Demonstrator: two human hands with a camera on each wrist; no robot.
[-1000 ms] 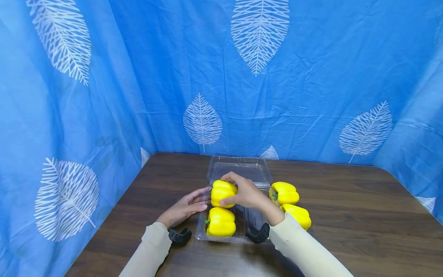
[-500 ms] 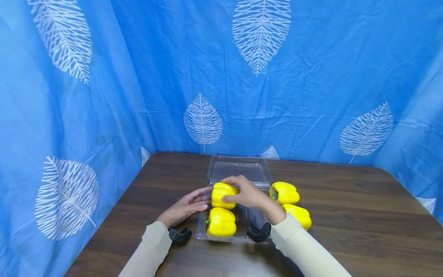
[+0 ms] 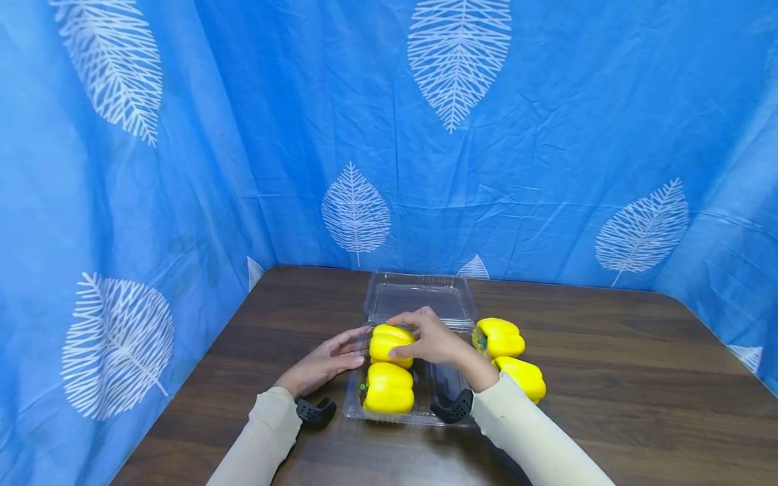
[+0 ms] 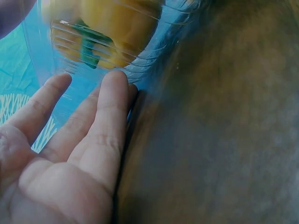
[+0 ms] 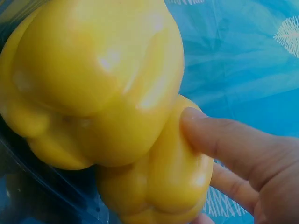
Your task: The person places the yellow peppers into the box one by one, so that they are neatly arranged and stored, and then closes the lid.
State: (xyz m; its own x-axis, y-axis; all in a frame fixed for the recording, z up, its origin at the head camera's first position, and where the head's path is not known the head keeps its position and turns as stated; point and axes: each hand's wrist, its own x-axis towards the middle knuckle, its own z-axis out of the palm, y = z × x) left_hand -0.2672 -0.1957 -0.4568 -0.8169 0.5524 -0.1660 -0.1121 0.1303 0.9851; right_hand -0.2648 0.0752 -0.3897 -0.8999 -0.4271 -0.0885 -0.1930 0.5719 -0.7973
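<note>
A yellow bell pepper [image 3: 387,343] sits at the far left of a clear plastic clamshell box [image 3: 425,420], and my right hand [image 3: 434,341] grips it between thumb and fingers. In the right wrist view the thumb [image 5: 219,135] presses on that pepper's side. Nearer me, a second yellow pepper [image 3: 389,389] lies in the box with its green stem to the left. My left hand [image 3: 325,364] rests at the box's left wall with fingers extended. From the left wrist, those fingertips [image 4: 114,81] touch the clear ribbed wall, a green-stemmed pepper behind it.
Two more yellow peppers, a far one [image 3: 501,337] and a near one [image 3: 524,379], lie on the brown wooden table [image 3: 638,378] right of the box. The box's clear lid [image 3: 422,297] lies folded back. A blue leaf-print curtain [image 3: 516,169] stands behind the table.
My right hand has lowered the far pepper slightly into the box, down toward the nearer one. The left hand has stayed at the box wall.
</note>
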